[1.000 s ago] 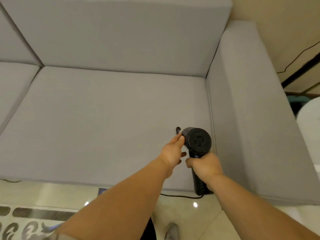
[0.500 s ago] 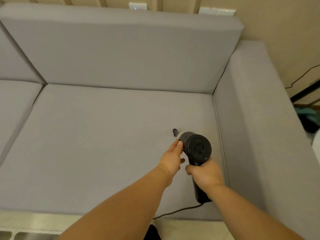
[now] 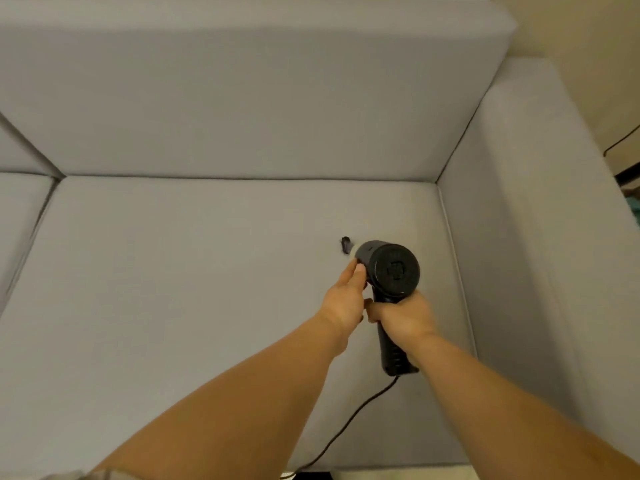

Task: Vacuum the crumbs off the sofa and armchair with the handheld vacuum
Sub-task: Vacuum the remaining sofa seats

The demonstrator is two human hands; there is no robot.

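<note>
- One black handheld vacuum (image 3: 393, 271) points its nozzle (image 3: 345, 244) down at the grey sofa's (image 3: 242, 109) right-hand seat cushion (image 3: 207, 289), near the armrest (image 3: 540, 237).
- Two bare hands: the right hand (image 3: 403, 315) grasps the handle; the left hand (image 3: 344, 299) lays straight fingers against the body.
- One black cord (image 3: 349, 424) trails over the seat's front edge.
- Beige wall (image 3: 588, 46) behind.

You've got a grey fabric sofa (image 3: 173, 306) w/ seat cushion, back cushion and right armrest. On the seat: the black vacuum's nozzle tip (image 3: 345, 244) touching the fabric, and its black cord (image 3: 349, 419) trailing across to the front edge.
</note>
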